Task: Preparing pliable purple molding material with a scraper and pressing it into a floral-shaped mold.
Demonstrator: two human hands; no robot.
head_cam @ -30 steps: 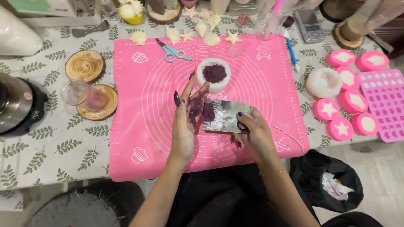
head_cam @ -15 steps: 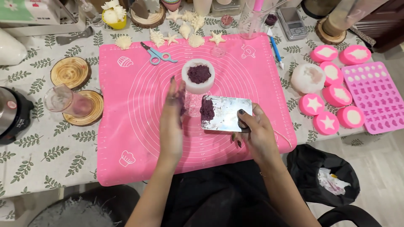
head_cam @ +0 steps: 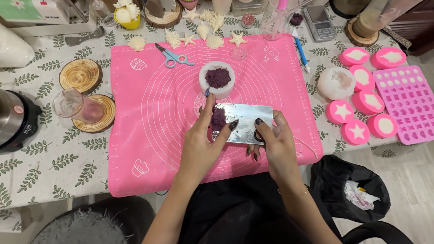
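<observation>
Since half a second ago the left hand (head_cam: 201, 144) has come back onto the metal scraper (head_cam: 246, 123), where earlier it was lifted with fingers spread beside it. Now its fingers press together on the heap of dark purple paste (head_cam: 219, 118) at the scraper's left end, thumb laid across the blade. Just beside it, the right hand (head_cam: 275, 144) is clamped on the scraper's near edge, thumb on top and fingers curled beneath, holding the blade low over the pink mat (head_cam: 153, 117).

Beyond the scraper, almost touching its far edge, stands a small white cup (head_cam: 217, 79) filled with the same purple paste. Farther off on the mat lie blue-handled scissors (head_cam: 174, 58). Left of the mat, on the table (head_cam: 54, 153) with its leaf-print cloth, a glass (head_cam: 77, 106) lies tilted on a wooden coaster (head_cam: 100, 115). On the right are round pink moulds (head_cam: 357, 132) with white shapes and a pink tray (head_cam: 409, 108) of small cavities. At the far edge sit white shell and star shapes (head_cam: 203, 29). A black bag (head_cam: 352, 190) hangs below the table on the right.
</observation>
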